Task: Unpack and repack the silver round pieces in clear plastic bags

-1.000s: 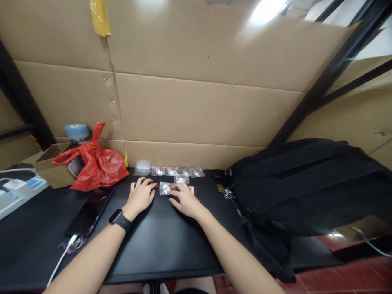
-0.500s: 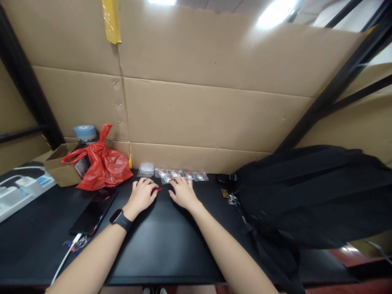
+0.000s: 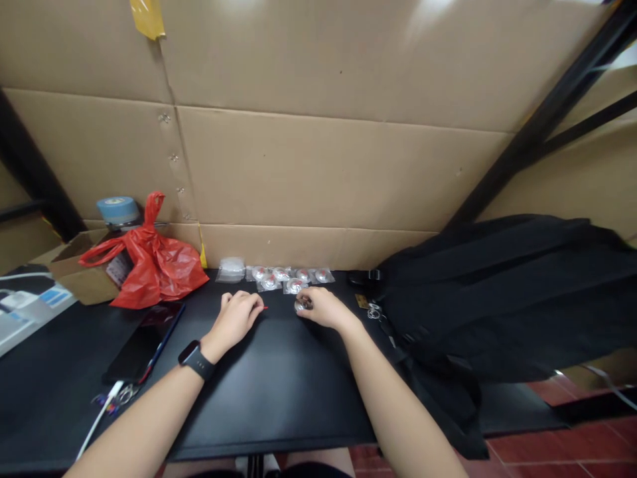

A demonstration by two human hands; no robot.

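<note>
My left hand [image 3: 237,315], with a dark watch on its wrist, rests on the black tabletop [image 3: 269,392]. Its fingers are closed, and a small red tip [image 3: 265,308] sticks out beside them; the rest of that item is hidden. My right hand [image 3: 326,308] pinches a small round shiny item [image 3: 302,304] between thumb and fingers. Just behind it lie several clear packets [image 3: 295,285] holding round silvery pieces with red marks. Left of these sits a stack of clear packets [image 3: 231,269] with whitish contents.
A red plastic bag [image 3: 156,262], a cardboard box [image 3: 92,282] and a blue-lidded jar [image 3: 118,211] stand at the left. Near them lie a phone [image 3: 144,342] on a white cable and a power strip [image 3: 40,315]. A black backpack [image 3: 507,305] covers the right side.
My right hand has moved right and toward me, away from the packets, and now has the round item in its fingers. My left hand's fingers are drawn closer together. The view has shifted.
</note>
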